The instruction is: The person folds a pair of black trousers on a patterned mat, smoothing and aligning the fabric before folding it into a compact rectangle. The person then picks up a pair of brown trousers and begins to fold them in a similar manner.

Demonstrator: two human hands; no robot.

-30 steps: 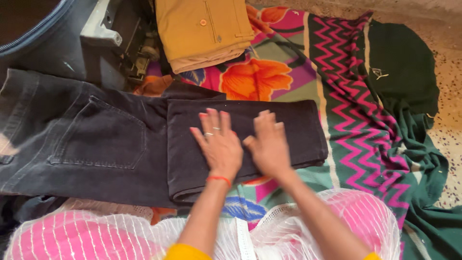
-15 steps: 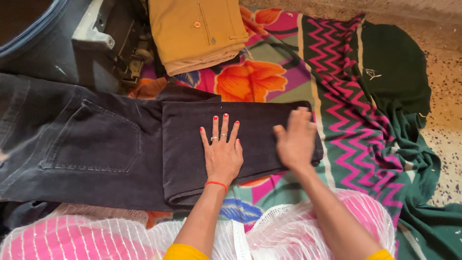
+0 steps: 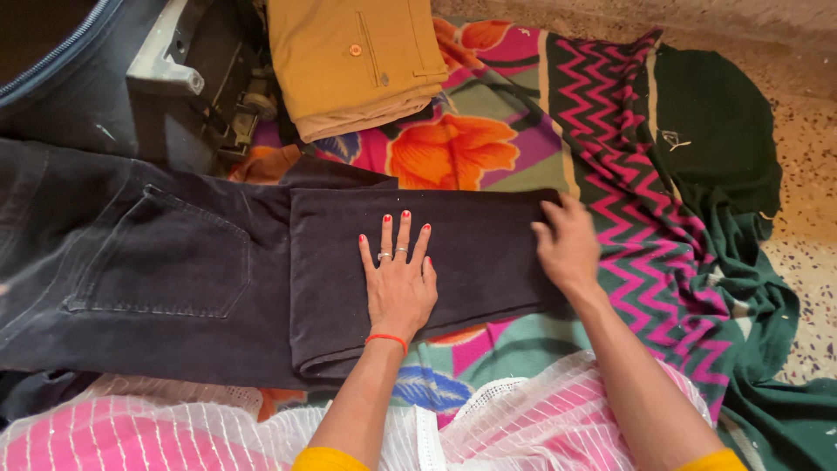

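Note:
Dark grey jeans (image 3: 166,262) lie flat on a bright floral and zigzag blanket (image 3: 628,192), their legs folded back over themselves toward the right. My left hand (image 3: 397,279) rests flat on the folded legs, fingers spread, with rings and a red thread at the wrist. At the right end of the fold, my right hand (image 3: 567,249) has its fingers curled over the edge of the cloth.
A folded mustard-yellow pair of trousers (image 3: 353,61) lies at the top. A dark metal machine part (image 3: 187,78) stands at the upper left. A dark green garment (image 3: 724,139) lies at the right, over speckled floor (image 3: 811,174). Pink and white fabric (image 3: 488,427) covers my lap.
My right hand slid from beside the left hand out to the right end of the folded legs. My left hand straightened and stayed pressed on the cloth.

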